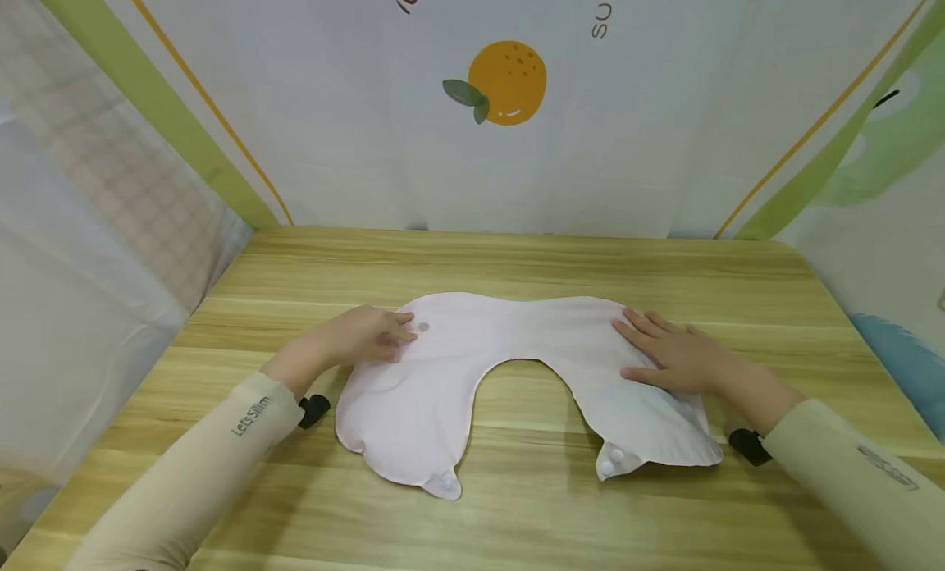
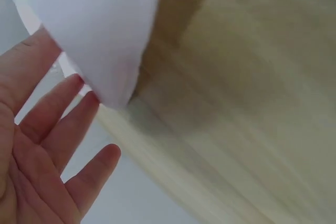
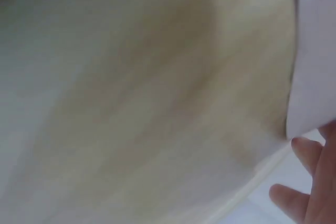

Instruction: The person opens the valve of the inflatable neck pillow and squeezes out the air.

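A pale pink, U-shaped neck pillow (image 1: 443, 390), rather flat, lies on the wooden table with its two ends toward me. Each end has a small tab with snap buttons, and a small grey round spot sits at the upper left. My left hand (image 1: 367, 335) touches the pillow's left edge beside that spot; in the left wrist view its fingers (image 2: 79, 119) are loosely extended, some against the fabric. On the pillow's right arm rests my right hand (image 1: 668, 356), fingers spread over the cloth. The right wrist view catches only some of its fingers (image 3: 307, 153) by the fabric edge.
The wooden table (image 1: 531, 522) extends around the pillow. Behind it hangs a white curtain (image 1: 354, 144) printed with an orange, and more fabric hangs at both sides. A black wrist device (image 1: 314, 410) shows under the left wrist, another (image 1: 749, 446) under the right.
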`<state>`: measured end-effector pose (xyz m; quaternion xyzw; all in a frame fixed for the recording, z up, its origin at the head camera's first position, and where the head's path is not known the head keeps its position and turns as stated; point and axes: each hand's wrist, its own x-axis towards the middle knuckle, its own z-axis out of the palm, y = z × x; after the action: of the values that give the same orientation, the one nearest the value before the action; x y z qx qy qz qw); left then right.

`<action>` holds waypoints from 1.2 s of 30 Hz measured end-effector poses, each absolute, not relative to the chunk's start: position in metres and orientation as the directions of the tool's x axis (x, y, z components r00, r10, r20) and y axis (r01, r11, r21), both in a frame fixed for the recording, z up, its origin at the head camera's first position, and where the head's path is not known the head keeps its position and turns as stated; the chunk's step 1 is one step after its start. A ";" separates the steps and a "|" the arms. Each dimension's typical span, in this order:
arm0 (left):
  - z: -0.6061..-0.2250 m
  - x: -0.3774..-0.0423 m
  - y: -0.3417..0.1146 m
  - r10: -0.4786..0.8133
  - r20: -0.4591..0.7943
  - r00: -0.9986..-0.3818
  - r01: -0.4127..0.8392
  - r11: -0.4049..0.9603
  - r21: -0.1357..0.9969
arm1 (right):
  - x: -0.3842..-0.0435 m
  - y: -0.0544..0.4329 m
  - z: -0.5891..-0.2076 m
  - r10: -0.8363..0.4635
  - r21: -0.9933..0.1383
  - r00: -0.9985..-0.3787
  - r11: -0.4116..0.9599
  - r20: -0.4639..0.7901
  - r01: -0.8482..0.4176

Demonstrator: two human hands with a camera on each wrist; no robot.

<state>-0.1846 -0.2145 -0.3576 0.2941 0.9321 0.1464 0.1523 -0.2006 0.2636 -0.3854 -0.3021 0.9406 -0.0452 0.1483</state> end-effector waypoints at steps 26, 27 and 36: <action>-0.325 -0.104 -0.229 0.616 -0.044 -0.787 0.565 0.747 0.352 | -0.186 0.182 -0.322 -0.775 -0.275 -0.632 0.605 0.013 -0.747; -0.325 -0.100 -0.226 0.634 -0.044 -0.772 0.573 0.725 0.381 | -0.183 0.170 -0.321 -0.796 -0.292 -0.605 0.578 0.004 -0.762; -0.341 -0.081 -0.199 0.738 -0.085 -0.670 0.578 0.589 0.565 | -0.155 0.088 -0.331 -0.923 -0.433 -0.370 0.379 -0.109 -0.818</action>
<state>-0.0812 -0.1990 -0.3411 0.3748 0.8775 0.2546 0.1573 -0.1551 0.0877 -0.3307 -0.5350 0.8130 -0.1553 0.1690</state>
